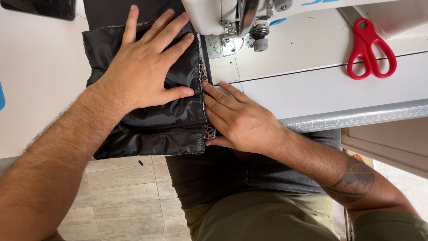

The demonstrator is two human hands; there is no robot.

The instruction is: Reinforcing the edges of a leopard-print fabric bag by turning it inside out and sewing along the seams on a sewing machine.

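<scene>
Forearms fill the bottom of the shot, both reaching up from the person's lap, olive shirt and grey trousers below, tiled floor under the table edge. L hand [145, 67] lies open and flat, fingers spread, palm pressing down on a folded piece of black shiny fabric [147, 127] that sits on the white table [40, 76], left of the needle area. R hand [236, 120] also open-ish, fingers straight and together, tips pushing on the fabric's right edge where a thin strip of leopard-print trim [209, 130] shows; thumb curls under the edge, not gripping anything fully. Both hands touch the fabric, w/ the R one just beside the L thumb. White sewing machine [223, 18] head sits above, presser foot region right at the fabric's top-right corner; can't tell if the needle is down. Red-handled scissors [371, 49] lie on the machine bed, well apart to the right. Metal ruler strip [356, 119] runs along the table's front edge. Dark phone-like slab [42, 8] top left corner. Tattoo on R forearm.
</scene>
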